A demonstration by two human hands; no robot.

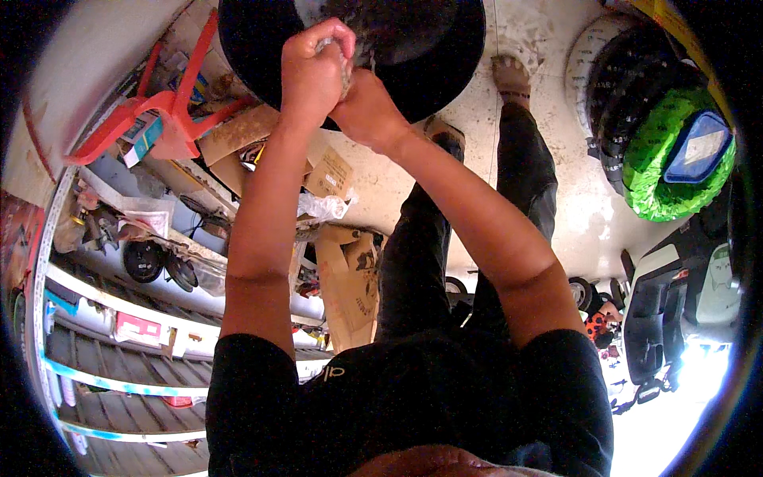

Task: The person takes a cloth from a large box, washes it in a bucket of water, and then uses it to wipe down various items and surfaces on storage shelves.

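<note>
Both my hands are closed and pressed together over a wide round black basin [445,60] with dark, wet contents. My left hand [312,79] is wrapped round a small, wet, greyish rag [346,73], most of it hidden by the fingers. Right beside and slightly below it, my right hand [368,113] is clenched on the lower end of the same rag. A thin trickle seems to fall near the hands into the basin.
A red plastic stool [163,119] stands left of the basin, near open cardboard boxes [346,278] and metal shelving [127,381] with parts. Stacked tyres [616,87], one in green wrapping [648,187] topped by a blue tray [699,147], stand right. A parked scooter [660,310] is lower right.
</note>
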